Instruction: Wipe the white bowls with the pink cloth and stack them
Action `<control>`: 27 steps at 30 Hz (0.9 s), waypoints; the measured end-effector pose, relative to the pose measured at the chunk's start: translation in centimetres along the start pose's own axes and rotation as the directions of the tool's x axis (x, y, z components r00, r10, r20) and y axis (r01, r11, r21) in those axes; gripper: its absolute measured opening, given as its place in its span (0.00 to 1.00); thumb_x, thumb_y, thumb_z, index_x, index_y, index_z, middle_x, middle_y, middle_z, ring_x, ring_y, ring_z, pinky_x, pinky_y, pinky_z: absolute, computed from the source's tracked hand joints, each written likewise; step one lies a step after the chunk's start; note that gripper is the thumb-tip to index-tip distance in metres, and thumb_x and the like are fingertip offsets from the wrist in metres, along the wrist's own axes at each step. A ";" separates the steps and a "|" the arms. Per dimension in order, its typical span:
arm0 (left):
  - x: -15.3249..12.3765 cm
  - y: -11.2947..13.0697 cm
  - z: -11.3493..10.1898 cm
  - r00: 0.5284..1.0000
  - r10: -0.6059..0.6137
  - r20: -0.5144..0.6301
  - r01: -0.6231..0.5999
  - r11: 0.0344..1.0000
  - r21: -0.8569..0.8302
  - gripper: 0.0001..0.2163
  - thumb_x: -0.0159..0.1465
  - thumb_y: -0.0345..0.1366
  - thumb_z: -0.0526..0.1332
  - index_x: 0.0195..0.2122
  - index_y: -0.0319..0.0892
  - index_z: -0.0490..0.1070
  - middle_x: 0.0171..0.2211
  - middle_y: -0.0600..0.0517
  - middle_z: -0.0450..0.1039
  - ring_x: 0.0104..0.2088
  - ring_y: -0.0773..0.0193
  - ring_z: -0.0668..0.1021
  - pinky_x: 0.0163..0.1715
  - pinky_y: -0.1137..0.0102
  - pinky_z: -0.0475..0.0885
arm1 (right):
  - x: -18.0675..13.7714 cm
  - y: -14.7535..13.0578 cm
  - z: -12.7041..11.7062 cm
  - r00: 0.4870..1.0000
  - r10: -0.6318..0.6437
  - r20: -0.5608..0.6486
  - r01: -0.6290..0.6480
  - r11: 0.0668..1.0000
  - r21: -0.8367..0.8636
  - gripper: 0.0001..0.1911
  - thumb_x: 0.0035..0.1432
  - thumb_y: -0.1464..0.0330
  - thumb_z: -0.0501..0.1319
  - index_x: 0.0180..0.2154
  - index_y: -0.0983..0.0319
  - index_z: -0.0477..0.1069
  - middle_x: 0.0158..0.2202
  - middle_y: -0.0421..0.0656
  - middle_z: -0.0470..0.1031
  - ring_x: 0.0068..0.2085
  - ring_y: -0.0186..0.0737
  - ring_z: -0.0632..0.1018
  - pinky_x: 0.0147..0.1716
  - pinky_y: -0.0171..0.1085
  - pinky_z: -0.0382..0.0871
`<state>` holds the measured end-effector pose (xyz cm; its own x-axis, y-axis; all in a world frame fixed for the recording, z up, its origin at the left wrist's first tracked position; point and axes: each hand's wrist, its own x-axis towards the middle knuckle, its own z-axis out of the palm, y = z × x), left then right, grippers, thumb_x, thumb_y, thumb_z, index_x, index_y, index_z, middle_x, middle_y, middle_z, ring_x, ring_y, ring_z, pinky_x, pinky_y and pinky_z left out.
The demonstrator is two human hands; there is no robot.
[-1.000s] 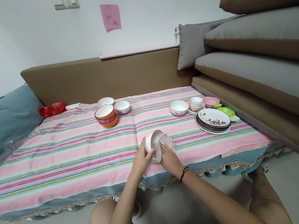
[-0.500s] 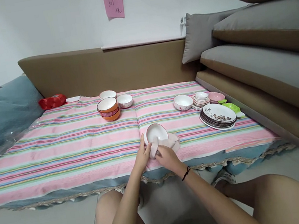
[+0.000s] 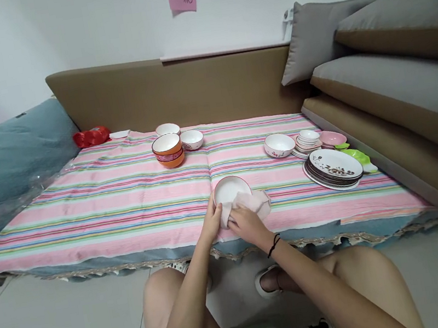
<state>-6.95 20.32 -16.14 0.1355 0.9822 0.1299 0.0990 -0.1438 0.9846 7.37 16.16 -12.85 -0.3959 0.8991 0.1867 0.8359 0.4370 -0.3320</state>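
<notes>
A white bowl with a thin dark red rim (image 3: 229, 188) is tilted toward me above the striped cloth. My left hand (image 3: 212, 219) grips its left side, thumb near the rim. A pale pink wiping cloth (image 3: 259, 202) lies over the bowl's near edge and hangs off to the right. My right hand (image 3: 247, 222) is closed on this cloth and presses it against the near side of the bowl; its fingertips are partly hidden in the folds.
Orange and pink stacked bowls (image 3: 169, 152) stand back left, beside a white bowl (image 3: 192, 139). At right are a flowered bowl (image 3: 279, 145), small dishes (image 3: 308, 137), stacked plates (image 3: 333, 165) and a green dish (image 3: 357, 157). Grey cushions (image 3: 396, 75) rise along the right edge.
The view has shifted, so the surroundings sit further right. The bowl is turned slightly in my left hand, and the cloth in my right hand now covers more of its near right rim.
</notes>
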 end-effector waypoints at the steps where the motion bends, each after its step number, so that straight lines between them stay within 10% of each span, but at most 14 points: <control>1: 0.1 -0.2 -0.1 1.000 0.015 -0.010 -0.015 1.000 -0.006 0.29 0.65 0.43 0.53 0.67 0.42 0.54 0.65 0.45 0.60 0.65 0.54 0.63 0.64 0.59 0.57 | 0.0 -0.1 -0.1 1.000 -0.027 0.006 0.026 0.999 0.021 0.13 0.64 0.73 0.53 0.44 0.64 0.74 0.43 0.48 0.79 0.46 0.45 0.76 0.50 0.42 0.66; 7: -0.1 -0.4 -0.1 1.000 -0.014 0.026 0.014 1.000 0.020 0.32 0.64 0.45 0.55 0.69 0.45 0.50 0.70 0.48 0.50 0.67 0.54 0.58 0.66 0.59 0.54 | 0.2 2.2 -1.0 0.996 -0.049 0.069 0.058 0.988 -0.144 0.17 0.63 0.65 0.58 0.47 0.70 0.75 0.47 0.57 0.77 0.51 0.53 0.75 0.56 0.47 0.63; 12: -0.3 0.1 0.2 0.998 -0.047 0.044 0.046 0.998 0.033 0.35 0.64 0.47 0.56 0.70 0.45 0.47 0.63 0.45 0.62 0.62 0.54 0.66 0.63 0.60 0.57 | 0.8 3.3 -0.1 0.999 0.032 -0.009 -0.034 0.975 -0.219 0.38 0.55 0.59 0.64 0.59 0.80 0.64 0.61 0.68 0.63 0.64 0.61 0.63 0.65 0.51 0.52; 18: -0.2 0.3 0.2 0.990 -0.092 0.110 0.084 0.994 0.072 0.38 0.66 0.50 0.54 0.71 0.41 0.40 0.50 0.45 0.74 0.45 0.57 0.76 0.54 0.61 0.66 | 1.0 3.9 -0.3 0.999 0.027 0.032 -0.020 0.978 -0.208 0.36 0.56 0.62 0.62 0.59 0.81 0.63 0.61 0.68 0.63 0.64 0.60 0.63 0.65 0.51 0.52; 27: 0.4 0.1 0.8 0.998 0.029 0.056 -0.038 0.987 0.156 0.33 0.67 0.50 0.52 0.70 0.46 0.45 0.70 0.46 0.49 0.64 0.53 0.62 0.63 0.60 0.56 | 0.8 1.0 -0.3 0.991 0.113 0.076 -0.100 0.983 -0.153 0.16 0.63 0.75 0.49 0.42 0.68 0.75 0.36 0.50 0.80 0.37 0.43 0.79 0.36 0.37 0.69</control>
<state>-6.07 20.62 -16.06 0.1937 0.9692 0.1519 0.2460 -0.1978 0.9489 8.03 17.36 -12.72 -0.3266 0.9420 0.0770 0.9197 0.3355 -0.2039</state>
